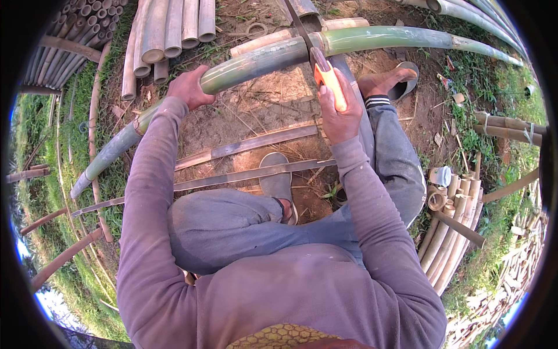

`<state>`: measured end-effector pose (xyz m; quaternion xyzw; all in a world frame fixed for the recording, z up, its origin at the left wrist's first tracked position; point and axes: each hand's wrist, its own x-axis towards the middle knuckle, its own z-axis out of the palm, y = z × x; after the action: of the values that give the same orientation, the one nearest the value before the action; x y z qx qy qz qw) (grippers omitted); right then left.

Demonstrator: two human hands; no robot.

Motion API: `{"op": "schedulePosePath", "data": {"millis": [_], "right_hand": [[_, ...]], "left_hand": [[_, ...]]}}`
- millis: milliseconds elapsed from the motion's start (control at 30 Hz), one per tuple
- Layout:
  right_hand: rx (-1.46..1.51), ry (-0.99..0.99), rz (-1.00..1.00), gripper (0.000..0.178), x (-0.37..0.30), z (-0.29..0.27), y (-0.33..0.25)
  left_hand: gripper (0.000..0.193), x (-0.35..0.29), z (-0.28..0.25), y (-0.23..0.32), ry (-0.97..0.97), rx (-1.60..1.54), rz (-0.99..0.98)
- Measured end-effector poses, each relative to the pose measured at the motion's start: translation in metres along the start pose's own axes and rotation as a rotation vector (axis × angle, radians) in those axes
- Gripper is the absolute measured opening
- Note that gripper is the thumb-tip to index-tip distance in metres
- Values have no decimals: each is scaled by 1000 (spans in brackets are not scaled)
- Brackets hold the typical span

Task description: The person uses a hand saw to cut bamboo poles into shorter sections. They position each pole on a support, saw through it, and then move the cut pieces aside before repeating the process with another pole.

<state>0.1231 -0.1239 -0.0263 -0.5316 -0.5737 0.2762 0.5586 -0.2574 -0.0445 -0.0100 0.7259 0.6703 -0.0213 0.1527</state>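
Observation:
A long green bamboo pole runs across in front of me, from the lower left up to the far right. My left hand is wrapped round it, left of the middle. In my right hand is the orange handle of a hand saw. Its dark blade lies across the pole near a joint and points away from me. How deep the blade sits in the bamboo I cannot tell. Under the pole, by the blade, are shorter bamboo pieces.
Cut bamboo lengths lie at the far left, with a stacked pile beyond. Another bundle lies at my right, a white cup on it. Split bamboo strips cross the ground before my legs. My sandalled foot is near the pole.

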Motion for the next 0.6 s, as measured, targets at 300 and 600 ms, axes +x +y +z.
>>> {"op": "schedulePosePath", "data": {"millis": [300, 600], "right_hand": [[-73, -50, -57, 52, -79, -54, -2], [-17, -95, 11, 54, -93, -65, -11]], "left_hand": [[79, -1, 7, 2, 57, 1, 17], [78, -5, 1, -1, 89, 34, -17]]}}
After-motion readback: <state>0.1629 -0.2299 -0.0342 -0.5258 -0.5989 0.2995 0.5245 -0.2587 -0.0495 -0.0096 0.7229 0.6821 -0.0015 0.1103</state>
